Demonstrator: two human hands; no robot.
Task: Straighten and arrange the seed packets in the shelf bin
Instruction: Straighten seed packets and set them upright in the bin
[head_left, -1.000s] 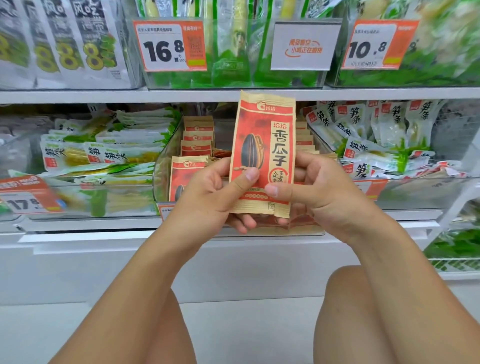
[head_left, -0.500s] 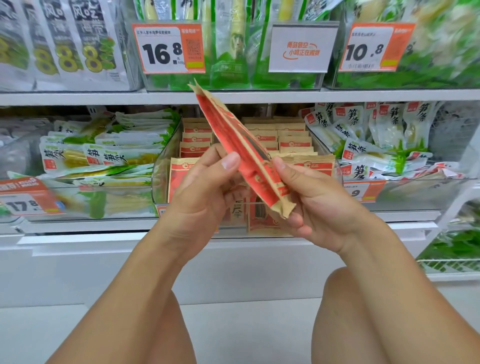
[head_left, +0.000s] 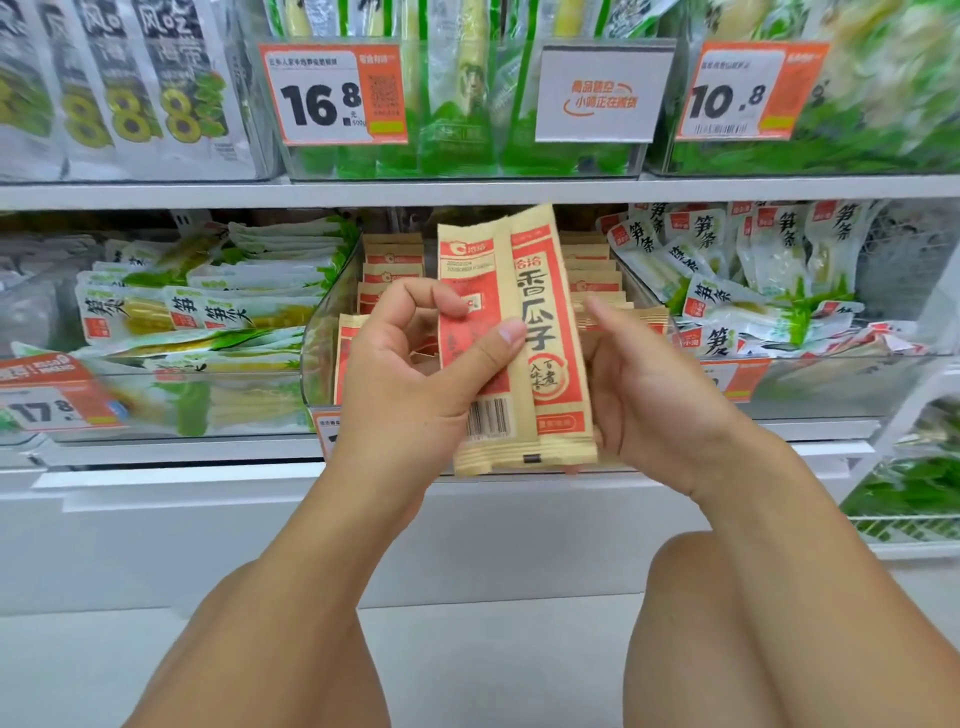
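Hands meet before the bin: left hand (head_left: 410, 374) pinches two sunflower-seed packets (head_left: 514, 338), right hand (head_left: 644, 384) cups their right edge. A second ago only one packet stood there; now a barcode back overlaps it, so facings need matching. Behind, the clear bin (head_left: 322, 332) holds more packets on a white shelf (head_left: 156, 195).

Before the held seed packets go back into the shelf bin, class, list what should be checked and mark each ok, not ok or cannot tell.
1. Left hand grips the held packets: ok.
2. Right hand supports them from behind: ok.
3. Both held packets face the same way: not ok; one shows its barcode back.
4. Held packets upright: ok.
5. Free slot in the clear bin: cannot tell.
6. Binned packets standing in rows: ok.
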